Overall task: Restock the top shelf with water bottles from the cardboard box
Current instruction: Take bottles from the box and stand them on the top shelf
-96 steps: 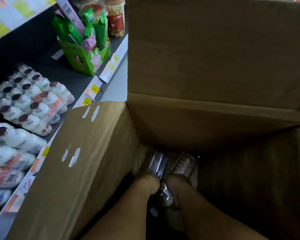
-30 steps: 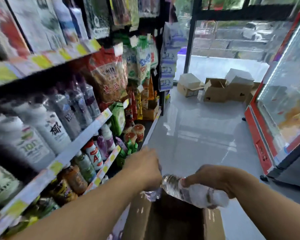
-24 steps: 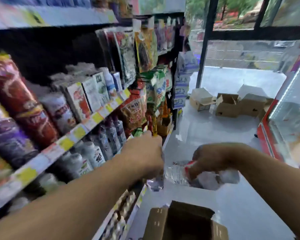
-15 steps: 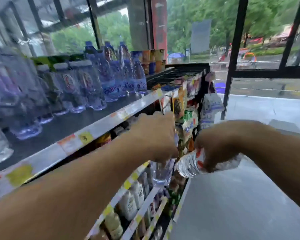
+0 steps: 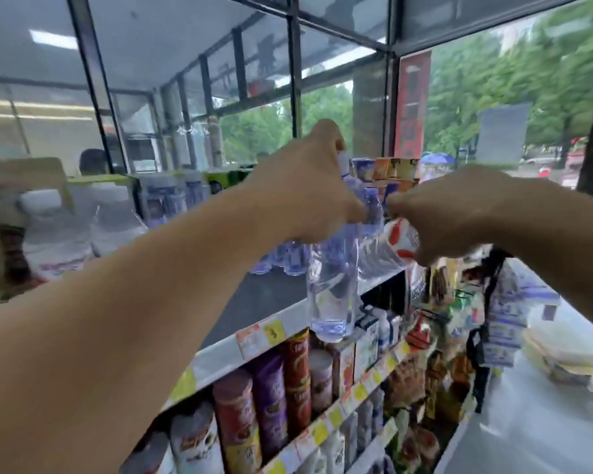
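My left hand (image 5: pixel 308 189) grips a clear water bottle (image 5: pixel 332 289) by its top; the bottle hangs upright just in front of the top shelf's (image 5: pixel 264 295) front edge. My right hand (image 5: pixel 459 213) holds a second water bottle (image 5: pixel 387 248) with a red-and-white label, tilted sideways beside the first. Several blue-tinted water bottles (image 5: pixel 281 260) stand on the dark top shelf behind my hands. The cardboard box is out of view.
Large water jugs (image 5: pixel 79 227) stand on the top shelf at the left. Chip cans (image 5: pixel 271 398) and snack packs fill the shelves below. Glass windows rise behind the shelf. The grey aisle floor (image 5: pixel 528 422) lies at the lower right.
Both hands have risen from the box to the top shelf level, each with a bottle. My view has tilted up from the lower shelves to the top shelf and windows.
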Tool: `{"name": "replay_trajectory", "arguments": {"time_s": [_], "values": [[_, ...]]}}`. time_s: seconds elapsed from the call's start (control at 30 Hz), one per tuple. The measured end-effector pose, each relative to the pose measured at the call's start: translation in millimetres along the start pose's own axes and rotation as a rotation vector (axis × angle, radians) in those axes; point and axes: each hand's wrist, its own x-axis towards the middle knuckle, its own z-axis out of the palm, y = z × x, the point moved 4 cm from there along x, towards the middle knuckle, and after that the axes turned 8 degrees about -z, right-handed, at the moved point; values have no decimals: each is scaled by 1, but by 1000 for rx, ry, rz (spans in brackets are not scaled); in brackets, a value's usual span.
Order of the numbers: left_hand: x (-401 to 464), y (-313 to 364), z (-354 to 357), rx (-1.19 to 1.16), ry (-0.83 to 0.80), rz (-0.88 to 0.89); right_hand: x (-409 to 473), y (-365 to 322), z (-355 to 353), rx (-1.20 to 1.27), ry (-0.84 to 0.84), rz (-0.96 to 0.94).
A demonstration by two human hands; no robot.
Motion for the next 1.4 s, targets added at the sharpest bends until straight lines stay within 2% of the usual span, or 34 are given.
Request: {"name": "replay_trajectory", "arguments": {"time_s": [0.27, 0.43, 0.73, 1.03, 1.27, 1.4], "values": [[32, -39, -36, 26, 200, -253, 84, -17, -17, -4, 100, -267], [41, -68, -41, 113, 241, -402, 122, -41, -13, -78, 101, -409], [73, -112, -30, 214, 277, -583, 155, -58, -17, -131, 4, -486], [124, -130, -6, 335, 253, -609, 181, -62, -19, -244, -101, -510], [134, -145, -6, 618, 245, -625, 187, -64, -26, -249, 0, -630], [135, -137, -7, 880, 258, -605, 194, -57, -40, -22, 232, -658]]}}
